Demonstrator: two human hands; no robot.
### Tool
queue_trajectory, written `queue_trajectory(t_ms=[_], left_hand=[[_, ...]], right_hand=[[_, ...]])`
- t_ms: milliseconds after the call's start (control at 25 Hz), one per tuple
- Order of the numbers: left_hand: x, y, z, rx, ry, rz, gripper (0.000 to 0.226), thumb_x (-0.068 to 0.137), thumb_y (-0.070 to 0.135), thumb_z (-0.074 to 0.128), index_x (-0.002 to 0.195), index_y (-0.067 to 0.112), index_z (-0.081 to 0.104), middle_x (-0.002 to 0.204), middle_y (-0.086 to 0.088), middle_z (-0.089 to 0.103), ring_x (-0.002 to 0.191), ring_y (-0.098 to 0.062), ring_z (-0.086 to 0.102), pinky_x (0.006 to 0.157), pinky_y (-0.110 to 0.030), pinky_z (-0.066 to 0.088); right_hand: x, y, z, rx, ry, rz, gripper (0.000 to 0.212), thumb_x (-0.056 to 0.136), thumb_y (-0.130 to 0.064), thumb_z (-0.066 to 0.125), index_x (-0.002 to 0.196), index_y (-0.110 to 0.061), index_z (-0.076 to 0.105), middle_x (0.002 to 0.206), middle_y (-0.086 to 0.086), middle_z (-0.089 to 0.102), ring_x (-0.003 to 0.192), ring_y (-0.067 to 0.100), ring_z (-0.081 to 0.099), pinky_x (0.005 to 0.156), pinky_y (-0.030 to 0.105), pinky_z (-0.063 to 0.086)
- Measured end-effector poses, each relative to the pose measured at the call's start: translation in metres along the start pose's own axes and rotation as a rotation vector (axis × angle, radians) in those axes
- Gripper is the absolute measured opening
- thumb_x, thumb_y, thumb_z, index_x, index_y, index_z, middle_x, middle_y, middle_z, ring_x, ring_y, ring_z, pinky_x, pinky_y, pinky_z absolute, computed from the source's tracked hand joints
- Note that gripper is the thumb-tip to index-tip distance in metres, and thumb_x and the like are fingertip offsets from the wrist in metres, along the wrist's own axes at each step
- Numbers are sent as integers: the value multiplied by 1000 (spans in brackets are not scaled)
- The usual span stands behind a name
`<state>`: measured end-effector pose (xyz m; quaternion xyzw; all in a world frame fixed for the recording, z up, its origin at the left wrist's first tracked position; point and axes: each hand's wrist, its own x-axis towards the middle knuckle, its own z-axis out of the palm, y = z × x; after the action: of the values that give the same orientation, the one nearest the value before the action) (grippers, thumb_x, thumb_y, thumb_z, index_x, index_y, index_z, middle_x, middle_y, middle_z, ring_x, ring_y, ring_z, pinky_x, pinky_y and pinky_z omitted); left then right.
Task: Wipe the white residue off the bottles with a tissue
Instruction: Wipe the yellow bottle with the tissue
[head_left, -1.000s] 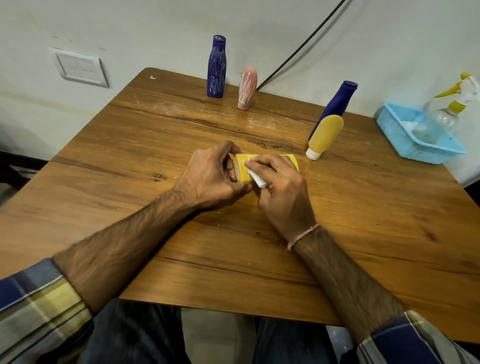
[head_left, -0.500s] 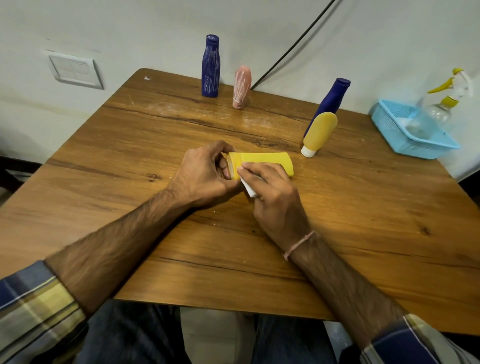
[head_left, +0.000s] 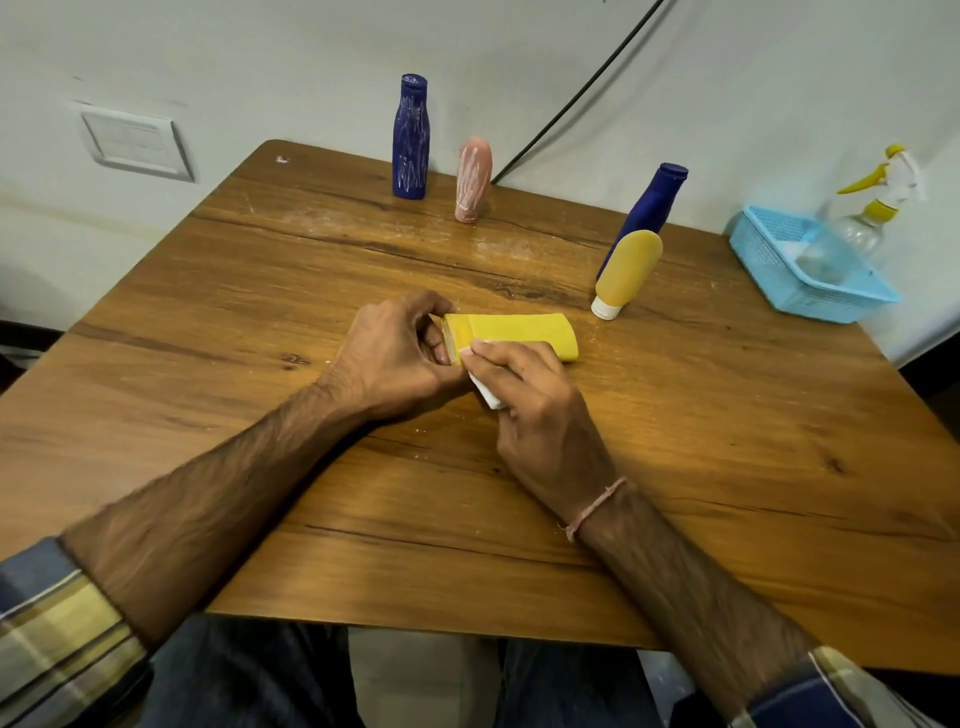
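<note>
Now L hand (head_left: 400, 358) grips yellow bottle's (head_left: 519, 335) end on table (head_left: 260, 312), R hand (head_left: 540, 410) pinches tissue (head_left: 485, 392) against it.

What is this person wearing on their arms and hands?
No gloves: the left hand and right hand are bare, with hairy forearms uncovered. Higher up, the left sleeve and right sleeve are checked in navy, yellow and grey. A thin pinkish thread band circles the right wrist.
</note>
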<state>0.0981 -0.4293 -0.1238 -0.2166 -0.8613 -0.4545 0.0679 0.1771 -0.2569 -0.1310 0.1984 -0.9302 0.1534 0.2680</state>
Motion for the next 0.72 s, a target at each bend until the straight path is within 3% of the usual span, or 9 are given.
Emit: queue_trajectory(t_ms=[160, 280, 360, 560, 640, 720], left_hand=[[3, -5, -1, 79, -45, -29, 72, 68, 48, 89, 129, 22, 61, 91, 11, 65, 76, 1, 60, 54, -6, 39], [4, -4, -2, 96, -57, -35, 74, 70, 49, 88, 132, 22, 59, 95, 9, 63, 79, 2, 58, 56, -8, 38], [3, -3, -2, 96, -28, -42, 69, 70, 48, 88, 128, 21, 61, 90, 12, 63, 78, 2, 59, 57, -11, 43], [1, 0, -1, 4, -17, -21, 56, 69, 44, 89, 114, 21, 66, 75, 10, 69, 67, 6, 65, 58, -13, 53], [4, -2, -1, 9, -31, -44, 53, 67, 46, 90, 109, 29, 63, 75, 11, 68, 65, 7, 63, 54, -9, 47], [5, -3, -1, 31, -39, -56, 56, 67, 49, 90, 110, 31, 60, 80, 12, 66, 68, 2, 62, 52, -6, 43]], right_hand=[[10, 41, -10, -39, -18, 219, 53, 83, 16, 52, 130, -4, 66, 128, 12, 67, 121, 26, 56, 108, 38, 46], [24, 53, -15, -59, -39, 356, 54, 84, 15, 50, 131, -7, 66, 132, 8, 65, 125, 23, 53, 110, 23, 33], [27, 34, -9, -50, -35, 331, 53, 86, 13, 51, 132, -7, 65, 133, 8, 65, 126, 22, 52, 108, 18, 28], [3, 2, -6, 81, -58, 7, 52, 83, 15, 53, 131, -3, 65, 129, 13, 66, 122, 24, 55, 106, 28, 45], [-3, 23, -14, 42, -38, 42, 56, 80, 17, 51, 130, -4, 66, 129, 12, 67, 122, 25, 56, 108, 32, 45], [-3, 42, -21, -19, 9, 189, 56, 79, 17, 51, 129, -5, 67, 127, 10, 68, 121, 24, 58, 108, 37, 46]])
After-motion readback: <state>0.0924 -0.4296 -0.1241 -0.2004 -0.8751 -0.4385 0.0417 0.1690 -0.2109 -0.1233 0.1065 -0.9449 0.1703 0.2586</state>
